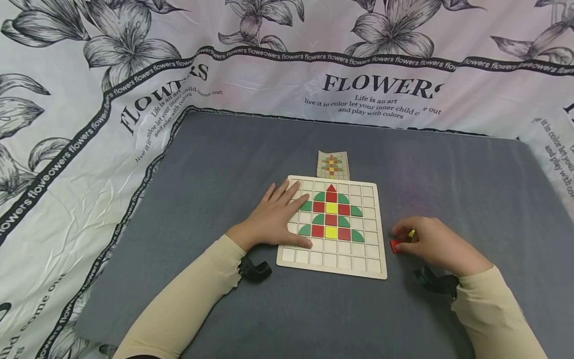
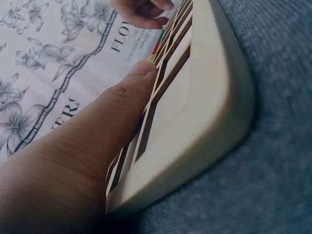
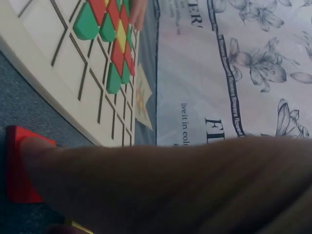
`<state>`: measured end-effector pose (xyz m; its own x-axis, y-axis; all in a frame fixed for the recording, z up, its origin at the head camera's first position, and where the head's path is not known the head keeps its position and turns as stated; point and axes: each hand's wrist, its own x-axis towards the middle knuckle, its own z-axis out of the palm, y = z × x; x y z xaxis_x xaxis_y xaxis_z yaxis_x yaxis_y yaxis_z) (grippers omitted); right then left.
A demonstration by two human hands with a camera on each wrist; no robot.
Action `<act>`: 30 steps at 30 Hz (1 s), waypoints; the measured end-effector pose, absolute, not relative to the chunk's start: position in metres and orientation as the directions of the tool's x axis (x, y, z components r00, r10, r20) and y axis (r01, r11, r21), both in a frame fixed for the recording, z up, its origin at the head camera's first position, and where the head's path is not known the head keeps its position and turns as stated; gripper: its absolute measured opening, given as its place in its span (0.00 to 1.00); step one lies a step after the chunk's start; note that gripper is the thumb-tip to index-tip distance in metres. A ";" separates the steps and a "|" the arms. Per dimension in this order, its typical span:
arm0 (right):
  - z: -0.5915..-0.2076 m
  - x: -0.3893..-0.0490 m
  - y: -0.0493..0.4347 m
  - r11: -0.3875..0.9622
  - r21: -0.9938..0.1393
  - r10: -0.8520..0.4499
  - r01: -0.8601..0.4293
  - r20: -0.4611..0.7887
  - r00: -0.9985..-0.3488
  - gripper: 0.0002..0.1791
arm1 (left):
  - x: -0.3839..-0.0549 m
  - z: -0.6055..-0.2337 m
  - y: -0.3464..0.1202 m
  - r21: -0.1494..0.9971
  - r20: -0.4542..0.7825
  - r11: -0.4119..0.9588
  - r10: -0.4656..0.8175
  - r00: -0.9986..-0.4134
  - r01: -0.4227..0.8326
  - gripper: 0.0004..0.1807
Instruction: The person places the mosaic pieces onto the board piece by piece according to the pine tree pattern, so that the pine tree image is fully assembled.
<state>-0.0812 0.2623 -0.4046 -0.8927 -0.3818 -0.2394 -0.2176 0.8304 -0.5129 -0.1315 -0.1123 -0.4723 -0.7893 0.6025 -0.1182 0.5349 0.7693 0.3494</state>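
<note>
A pale wooden grid board [image 1: 332,262] lies on the table, with red, yellow and green tiles set in a tree-like figure. My left hand [image 1: 271,219] rests spread over its left edge, thumb [image 2: 131,87] along the lower cells in the left wrist view. Right of the board, my right hand [image 1: 430,242] pinches a red square tile [image 1: 394,246] at the tabletop, fingers curled. In the right wrist view the thumb lies on the red tile [image 3: 19,168]. A yellow tile [image 1: 411,234] shows between thumb and fingers, partly hidden by the hand.
Beyond the board's far edge lies a small pattern card [image 1: 333,165] with a similar tile figure. The grey tabletop [image 1: 224,164] is bordered at the back and left by a flower-printed cloth [image 1: 269,80]. Black wrist devices [image 1: 255,270] sit at both wrists.
</note>
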 end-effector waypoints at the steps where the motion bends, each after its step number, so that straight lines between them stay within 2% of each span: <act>1: -0.405 -0.081 0.262 0.829 -0.514 -0.385 -0.221 -0.239 -0.891 0.11 | -0.131 -0.472 -0.112 0.350 -0.117 0.769 0.602 -0.789 0.535 0.66; 11: -0.410 -0.079 0.263 0.833 -0.499 -0.400 -0.240 -0.243 -0.884 0.06 | -0.131 -0.473 -0.112 0.341 -0.122 0.776 0.597 -0.793 0.531 0.66; 30: -0.406 -0.076 0.257 0.806 -0.517 -0.449 -0.289 -0.215 -0.867 0.10 | -0.131 -0.471 -0.112 0.347 -0.121 0.772 0.600 -0.791 0.532 0.66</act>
<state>-0.0756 0.2569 -0.4062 -0.8672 -0.4492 -0.2149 -0.2893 0.8057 -0.5169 -0.1311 -0.1121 -0.4711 -0.7909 0.5997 -0.1214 0.5323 0.7722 0.3468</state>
